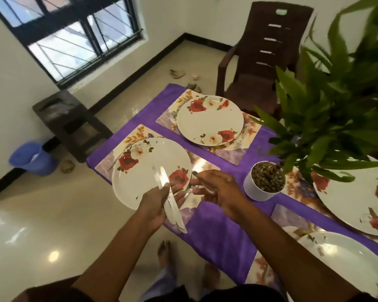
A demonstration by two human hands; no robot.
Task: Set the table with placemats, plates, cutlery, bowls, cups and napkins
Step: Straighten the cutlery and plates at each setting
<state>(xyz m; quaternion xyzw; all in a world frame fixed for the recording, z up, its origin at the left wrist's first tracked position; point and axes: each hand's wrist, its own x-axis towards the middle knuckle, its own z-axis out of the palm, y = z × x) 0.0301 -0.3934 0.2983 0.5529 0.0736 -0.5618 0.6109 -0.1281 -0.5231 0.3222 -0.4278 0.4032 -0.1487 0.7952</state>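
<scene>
No legible text, label, brand, number or sign was found anywhere in the head view. A small engraved mark sat on the handle of the knives (170, 200), but it was too small and blurred to read. A pale green sticker (282, 12) on the chair back (271, 40) showed no readable characters.
</scene>
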